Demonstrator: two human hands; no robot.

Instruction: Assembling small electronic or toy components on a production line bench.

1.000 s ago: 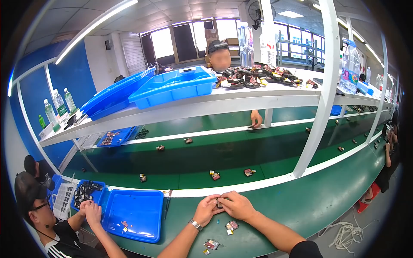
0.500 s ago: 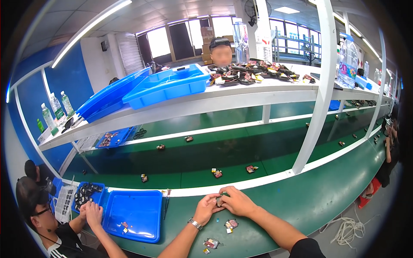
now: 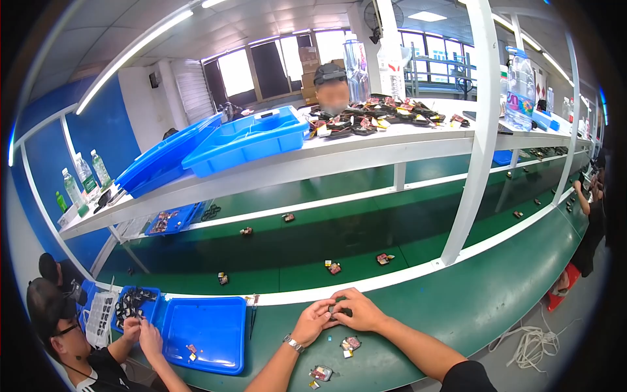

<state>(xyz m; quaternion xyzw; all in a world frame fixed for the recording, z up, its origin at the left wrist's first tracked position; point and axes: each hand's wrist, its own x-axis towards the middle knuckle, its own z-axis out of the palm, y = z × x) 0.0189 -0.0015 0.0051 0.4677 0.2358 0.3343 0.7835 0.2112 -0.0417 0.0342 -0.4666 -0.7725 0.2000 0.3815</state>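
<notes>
My left hand (image 3: 313,322), with a metal watch (image 3: 294,343) on its wrist, and my right hand (image 3: 358,310) meet over the green tabletop. Their fingertips pinch a small dark part (image 3: 333,312), mostly hidden by the fingers. Just nearer than the hands lies a small electronic assembly (image 3: 351,343) with a reddish board and a yellow-white tab. A similar electronic assembly (image 3: 321,373) rests closer to the front edge. A tiny blue piece (image 3: 330,338) sits beside the first one.
Left of my hands is a blue tray (image 3: 240,340) with a few small parts, and tweezers (image 3: 252,312) beside it. A co-worker's hands (image 3: 142,334) work farther left. Beyond a white rail, a dark green belt (image 3: 294,251) carries scattered assemblies. A white post (image 3: 475,163) and loaded shelf (image 3: 366,145) stand above.
My view has shifted slightly. My hands stay together on the small dark part, with the right fingers slightly repositioned. The co-worker's hands have moved a little apart.
</notes>
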